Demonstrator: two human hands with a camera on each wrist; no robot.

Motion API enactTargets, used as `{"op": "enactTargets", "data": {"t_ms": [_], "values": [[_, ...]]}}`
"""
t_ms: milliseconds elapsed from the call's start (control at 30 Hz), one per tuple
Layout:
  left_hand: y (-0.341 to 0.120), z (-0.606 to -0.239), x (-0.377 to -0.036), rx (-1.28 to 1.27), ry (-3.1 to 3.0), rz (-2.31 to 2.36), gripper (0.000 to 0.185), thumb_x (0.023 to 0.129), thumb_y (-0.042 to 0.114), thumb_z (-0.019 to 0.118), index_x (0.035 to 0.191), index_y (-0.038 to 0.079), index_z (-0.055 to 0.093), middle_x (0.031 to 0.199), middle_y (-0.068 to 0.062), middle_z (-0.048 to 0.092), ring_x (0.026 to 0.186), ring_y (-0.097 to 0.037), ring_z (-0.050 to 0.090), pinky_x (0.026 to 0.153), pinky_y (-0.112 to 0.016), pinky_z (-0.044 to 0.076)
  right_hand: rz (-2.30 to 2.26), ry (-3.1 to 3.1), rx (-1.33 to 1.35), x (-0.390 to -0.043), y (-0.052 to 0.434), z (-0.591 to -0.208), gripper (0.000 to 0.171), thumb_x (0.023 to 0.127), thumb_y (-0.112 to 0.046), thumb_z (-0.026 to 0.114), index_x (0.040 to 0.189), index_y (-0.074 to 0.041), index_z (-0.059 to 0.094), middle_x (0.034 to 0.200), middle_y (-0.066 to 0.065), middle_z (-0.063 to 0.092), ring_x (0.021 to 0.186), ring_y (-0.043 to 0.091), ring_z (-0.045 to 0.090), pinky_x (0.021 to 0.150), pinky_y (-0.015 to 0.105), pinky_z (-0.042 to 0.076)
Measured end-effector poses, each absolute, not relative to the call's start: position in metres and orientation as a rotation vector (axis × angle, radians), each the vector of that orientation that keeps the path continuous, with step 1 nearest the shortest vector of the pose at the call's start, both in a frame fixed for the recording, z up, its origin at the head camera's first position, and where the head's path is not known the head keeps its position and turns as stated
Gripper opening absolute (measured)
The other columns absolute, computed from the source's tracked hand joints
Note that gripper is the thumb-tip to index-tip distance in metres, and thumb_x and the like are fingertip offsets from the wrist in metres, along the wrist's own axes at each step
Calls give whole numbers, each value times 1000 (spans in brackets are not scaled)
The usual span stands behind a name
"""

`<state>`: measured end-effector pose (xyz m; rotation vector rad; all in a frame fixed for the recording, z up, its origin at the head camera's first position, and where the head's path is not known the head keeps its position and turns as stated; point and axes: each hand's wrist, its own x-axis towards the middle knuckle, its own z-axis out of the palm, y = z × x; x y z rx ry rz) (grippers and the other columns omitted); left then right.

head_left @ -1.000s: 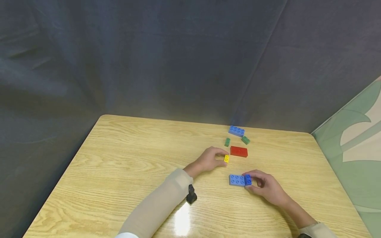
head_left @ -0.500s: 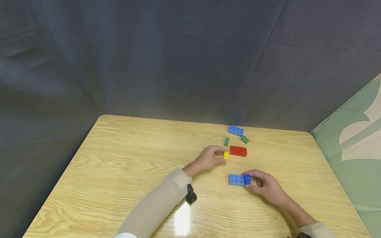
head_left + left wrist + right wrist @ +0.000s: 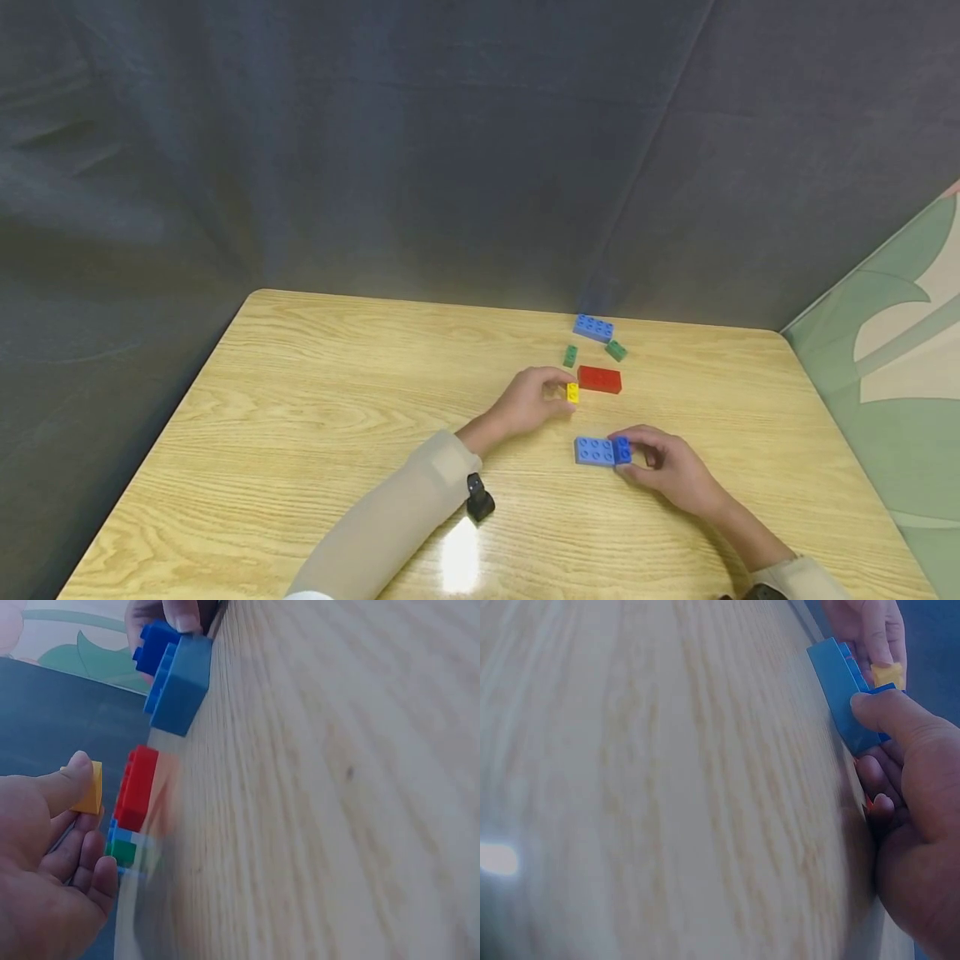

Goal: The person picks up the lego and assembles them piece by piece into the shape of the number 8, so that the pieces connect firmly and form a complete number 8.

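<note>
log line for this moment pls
left hand pinches yellow brick beside red brick | right hand grips dark blue brick on light blue brick

I see a small yellow brick [image 3: 572, 392] pinched just off the table, studs up, right beside the near-left corner of the red brick. Nearer and slightly right, a light blue brick [image 3: 594, 451] lies flat, with a dark blue brick [image 3: 623, 450] against its right end; I think the two are joined.

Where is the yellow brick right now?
In the head view, the yellow brick is pinched by the left hand, just left of the red brick.
</note>
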<state>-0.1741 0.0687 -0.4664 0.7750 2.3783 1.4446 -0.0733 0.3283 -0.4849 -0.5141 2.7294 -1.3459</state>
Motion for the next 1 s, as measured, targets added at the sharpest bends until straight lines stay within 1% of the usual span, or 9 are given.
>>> {"op": "enactTargets", "data": {"t_ms": [267,567,767,1000], "values": [[68,-462,-164,777,2374,1496,38,93,16,76,129,8,68,127,-1,68,111,-20,60,92,-26,50,-1352,2725,-503,-74,327,-486,35,88,-7,80,121,-12,72,105,1,66,69,12,47,55,25,37],[65,-456,-149,793,2350,1502,38,93,17,76,130,12,68,127,3,67,111,-17,59,89,-25,50,-1363,2707,-478,-73,323,-484,35,88,-8,80,121,-12,72,106,2,67,71,14,48,56,25,37],[66,-456,-139,861,2365,1521,37,93,17,76,128,9,69,123,2,69,108,-17,59,90,-27,51,-1357,2711,-488,-73,323,-485,34,88,-7,80,121,-12,72,105,1,66,71,14,47,56,25,37],[69,-454,-129,887,2426,1463,36,87,19,83,120,11,72,111,6,71,101,-12,60,84,-18,47,-1370,2703,-497,-73,324,-486,34,88,-8,80,121,-13,72,106,1,67,72,15,48,56,25,38]]}}
